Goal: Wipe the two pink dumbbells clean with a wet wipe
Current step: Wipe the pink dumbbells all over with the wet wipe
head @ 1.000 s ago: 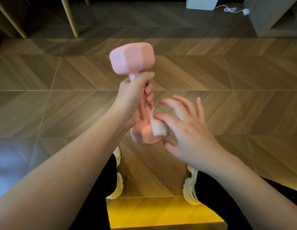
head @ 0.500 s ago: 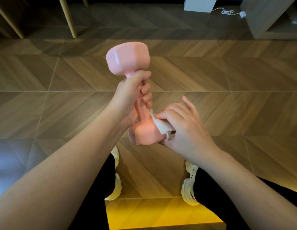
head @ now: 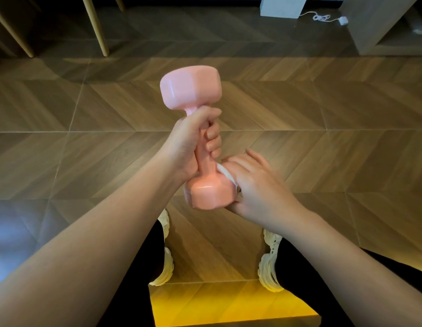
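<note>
One pink dumbbell (head: 190, 88) is held upright in the air over the wooden floor. My left hand (head: 193, 140) grips its handle, fingers curled round it. The dumbbell's lower head points toward me. My right hand (head: 254, 185) cups the right side of that lower head and presses a white wet wipe (head: 225, 174) against it, thumb under the head's edge. Only a strip of the wipe shows between my fingers and the dumbbell. The second dumbbell is out of view.
Below are my two white shoes (head: 166, 253) and black trouser legs. Wooden chair legs (head: 97, 27) stand at the far left, a white box (head: 283, 5) with a white cable (head: 323, 18) and a grey cabinet (head: 379, 24) at the far right.
My right hand went from spread fingers to wrapped round the lower head with the wipe, sliding along its right side. The dumbbell turned a little in my left hand.
</note>
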